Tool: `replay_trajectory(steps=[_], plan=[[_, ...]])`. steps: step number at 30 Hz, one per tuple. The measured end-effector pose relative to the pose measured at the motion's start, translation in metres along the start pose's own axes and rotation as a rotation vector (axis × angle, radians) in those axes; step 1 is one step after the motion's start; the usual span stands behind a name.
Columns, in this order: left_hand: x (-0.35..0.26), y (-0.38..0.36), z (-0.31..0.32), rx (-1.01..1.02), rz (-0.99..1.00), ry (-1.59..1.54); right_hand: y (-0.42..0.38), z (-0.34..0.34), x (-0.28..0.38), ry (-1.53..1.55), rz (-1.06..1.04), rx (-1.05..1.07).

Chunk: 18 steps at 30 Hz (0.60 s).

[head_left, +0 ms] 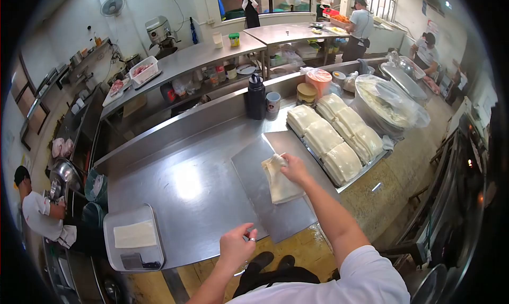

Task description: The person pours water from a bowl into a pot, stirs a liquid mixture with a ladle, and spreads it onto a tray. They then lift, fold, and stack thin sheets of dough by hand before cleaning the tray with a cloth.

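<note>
My right hand [295, 169] is closed on the upper corner of a stack of pale dough sheets [282, 186], which lies on a flat metal sheet [249, 168] on the steel table. My left hand [238, 244] hovers at the table's front edge with its fingers curled and a ring on one; whether anything is between them is too small to tell. Right of the stack, a tray [347, 186] holds folded piles of dough sheets [323, 139]. At the table's left end, one dough sheet [135, 235] lies in a shallow tray [110, 235] beside a small metal piece.
A black bottle [256, 98], a mug [273, 102] and tubs stand along the table's back. A plastic-covered bowl [387, 102] sits at the back right. One person [45, 216] works at the far left, others [360, 25] in the background. A long counter [196, 60] lies behind.
</note>
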<state>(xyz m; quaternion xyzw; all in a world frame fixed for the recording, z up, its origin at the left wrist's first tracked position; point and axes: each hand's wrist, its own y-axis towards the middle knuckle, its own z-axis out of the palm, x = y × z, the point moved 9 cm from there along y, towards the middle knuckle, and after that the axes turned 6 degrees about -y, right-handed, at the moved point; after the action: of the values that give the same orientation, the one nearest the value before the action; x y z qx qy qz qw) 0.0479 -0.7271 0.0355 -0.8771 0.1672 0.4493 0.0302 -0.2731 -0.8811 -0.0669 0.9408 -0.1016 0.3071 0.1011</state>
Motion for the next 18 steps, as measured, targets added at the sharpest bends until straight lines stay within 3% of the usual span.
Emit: replay_trajectory(steps=[5,8,10,13,16,18], plan=[[-0.008,0.015,0.002,0.054,0.046,-0.013,-0.008,-0.016,0.008,-0.010,0.052,-0.030],[-0.018,0.027,0.011,0.141,0.089,-0.048,-0.058,-0.054,0.034,-0.166,-0.004,-0.283],[-0.020,0.030,0.024,0.236,0.114,-0.064,-0.108,-0.071,0.045,-0.116,-0.022,-0.308],[-0.016,0.024,0.056,0.428,0.121,-0.150,-0.206,-0.078,0.043,-0.016,0.142,-0.215],[-0.024,0.002,0.106,0.713,0.281,-0.131,-0.314,-0.074,0.035,0.068,0.373,-0.183],[-0.033,-0.025,0.138,0.894,0.410,-0.105,-0.386,-0.077,0.041,0.093,0.509,-0.288]])
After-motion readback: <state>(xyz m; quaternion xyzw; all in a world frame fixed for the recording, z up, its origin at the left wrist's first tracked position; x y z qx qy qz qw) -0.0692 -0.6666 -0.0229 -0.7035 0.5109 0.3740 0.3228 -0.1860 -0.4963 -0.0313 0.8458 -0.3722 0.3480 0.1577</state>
